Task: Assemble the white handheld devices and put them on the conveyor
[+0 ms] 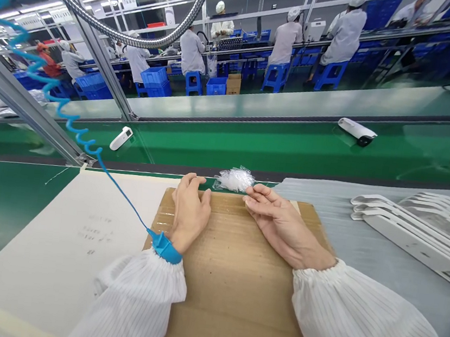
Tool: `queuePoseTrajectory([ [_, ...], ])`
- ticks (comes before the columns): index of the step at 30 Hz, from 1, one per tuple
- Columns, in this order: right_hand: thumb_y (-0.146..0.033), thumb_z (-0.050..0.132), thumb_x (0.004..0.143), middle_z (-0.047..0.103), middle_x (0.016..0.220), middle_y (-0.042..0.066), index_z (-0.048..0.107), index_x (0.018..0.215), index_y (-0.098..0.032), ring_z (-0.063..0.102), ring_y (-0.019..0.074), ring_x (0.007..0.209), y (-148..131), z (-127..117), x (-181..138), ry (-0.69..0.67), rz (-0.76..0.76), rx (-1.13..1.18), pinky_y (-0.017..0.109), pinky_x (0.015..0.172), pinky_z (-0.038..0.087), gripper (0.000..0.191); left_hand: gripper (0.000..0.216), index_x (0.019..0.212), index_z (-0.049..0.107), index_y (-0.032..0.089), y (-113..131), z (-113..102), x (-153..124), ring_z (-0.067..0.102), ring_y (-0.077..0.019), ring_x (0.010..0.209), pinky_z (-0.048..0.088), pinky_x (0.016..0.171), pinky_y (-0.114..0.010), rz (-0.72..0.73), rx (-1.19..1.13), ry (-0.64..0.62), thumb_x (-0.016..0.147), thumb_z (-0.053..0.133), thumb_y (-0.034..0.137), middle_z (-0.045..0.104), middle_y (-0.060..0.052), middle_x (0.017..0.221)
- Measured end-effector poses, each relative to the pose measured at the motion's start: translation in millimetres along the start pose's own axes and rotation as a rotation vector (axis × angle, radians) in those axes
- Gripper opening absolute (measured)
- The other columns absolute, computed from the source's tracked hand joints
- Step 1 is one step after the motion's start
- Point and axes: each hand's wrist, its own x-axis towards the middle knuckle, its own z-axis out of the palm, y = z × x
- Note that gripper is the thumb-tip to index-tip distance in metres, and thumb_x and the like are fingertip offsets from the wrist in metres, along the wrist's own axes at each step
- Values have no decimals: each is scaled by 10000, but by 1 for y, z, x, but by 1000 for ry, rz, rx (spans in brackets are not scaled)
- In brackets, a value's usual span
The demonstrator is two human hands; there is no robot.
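Note:
My left hand (189,208) rests palm down on a brown cardboard sheet (230,289), fingers curled loosely at the sheet's far edge, holding nothing visible. A blue wrist strap (166,246) with a coiled blue cord (50,89) circles that wrist. My right hand (278,219) lies on the cardboard with fingers stretched toward a small clear plastic bag (235,179) of tiny parts, fingertips just short of it or touching its edge. Both arms wear white striped sleeves.
White plastic housings (414,230) lie stacked on grey foam at the right. A white paper sheet (68,242) lies left of the cardboard. Two white parts (121,138) (356,130) ride the green conveyor belt (277,147). Several people in white coats sit at benches beyond. A metal frame post (30,112) stands at left.

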Motion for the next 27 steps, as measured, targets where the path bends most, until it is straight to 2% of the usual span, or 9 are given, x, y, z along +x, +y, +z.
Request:
queuePoseTrajectory([
  [3,-131,919,612,692,972,-9,715,816,-251,609,130,861,0,0,0,-5,-8,-27,237,791,525,312,231,1123,653,172,0,-1,0,527,-297,1358,407,1141,-514,-8,4,-10,902,589,159,575,-157,1389],
  [5,-167,926,618,685,940,-9,720,826,-245,571,123,774,0,-1,0,-13,-15,-47,247,678,494,303,232,1125,652,175,0,-1,0,514,-302,1372,398,1145,-522,-18,4,-14,902,589,163,566,-158,1404],
  [7,-185,935,612,680,921,-10,722,828,-241,544,119,739,0,-1,0,-18,-26,-50,256,632,460,308,231,1122,652,182,-1,-1,0,519,-298,1366,395,1145,-524,-19,-1,-10,899,593,163,567,-151,1402],
  [14,-137,921,593,686,975,-7,722,828,-251,583,143,859,0,0,0,-2,-22,-32,274,798,482,328,236,1123,650,185,-1,0,0,544,-288,1333,412,1130,-509,4,-6,9,898,589,152,583,-146,1374],
  [19,-134,942,570,687,993,-20,739,844,-242,581,114,879,4,-5,1,-21,-24,-43,224,805,486,358,234,1126,647,174,0,0,0,537,-291,1343,408,1132,-518,-11,-3,1,901,589,148,582,-154,1378],
  [21,-145,955,563,683,975,-23,739,836,-235,555,89,787,4,-5,1,-35,-26,-58,201,701,476,359,226,1116,649,179,0,0,0,538,-292,1341,408,1133,-517,-9,-8,6,900,588,153,583,-151,1374],
  [24,-201,969,580,650,873,-33,721,798,-218,394,50,581,3,-4,0,-63,-32,-81,192,469,332,331,225,1111,650,192,-2,1,0,546,-292,1330,406,1137,-517,4,-12,21,896,593,157,585,-139,1366],
  [27,-301,951,650,483,638,-69,688,739,-202,227,49,502,1,-3,-1,-54,-17,-76,192,390,199,295,226,1109,651,190,-3,2,0,553,-289,1322,411,1134,-510,9,-12,21,895,592,148,591,-139,1356],
])
